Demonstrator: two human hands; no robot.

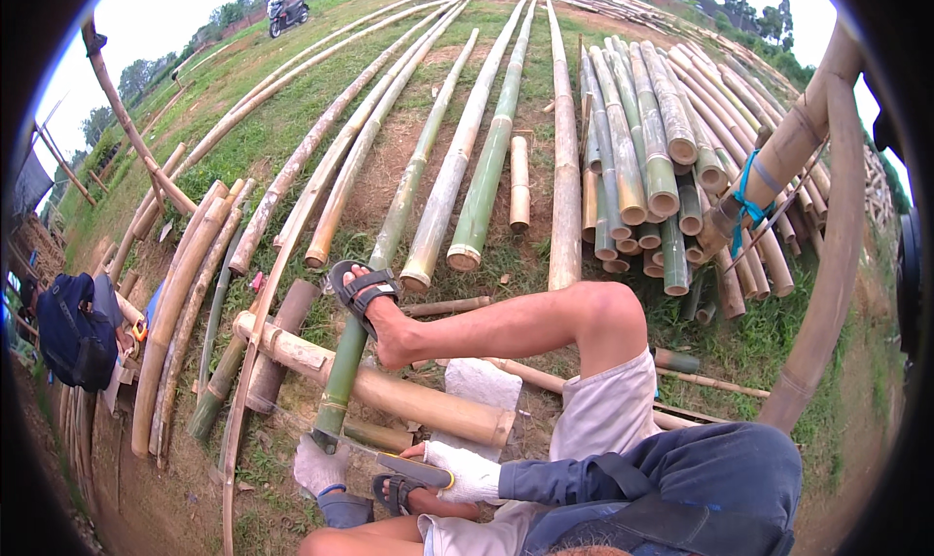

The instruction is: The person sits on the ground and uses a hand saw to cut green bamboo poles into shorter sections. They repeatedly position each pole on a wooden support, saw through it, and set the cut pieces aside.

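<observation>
I sit on the ground with a long green bamboo pole (pixel 342 376) running away from me. Its near end rests across a thick tan bamboo log (pixel 418 402). My right foot, in a black sandal (pixel 362 291), presses down on the green pole. A long knife blade (pixel 389 459) lies against the pole's near end. My right hand (pixel 469 470), in a white glove, grips the knife's handle. My left hand (pixel 317 465), in a grey glove, is at the blade's far end beside the pole's cut end. My left foot's sandal (pixel 397 493) lies just under the blade.
Many long bamboo poles (pixel 457 167) lie in rows on the grass ahead. A stack of shorter cut poles (pixel 652 167) sits at the right. A lashed bamboo frame (pixel 827 245) stands at the far right, a dark backpack (pixel 73 327) lies left, and a motorbike (pixel 288 13) is parked far off.
</observation>
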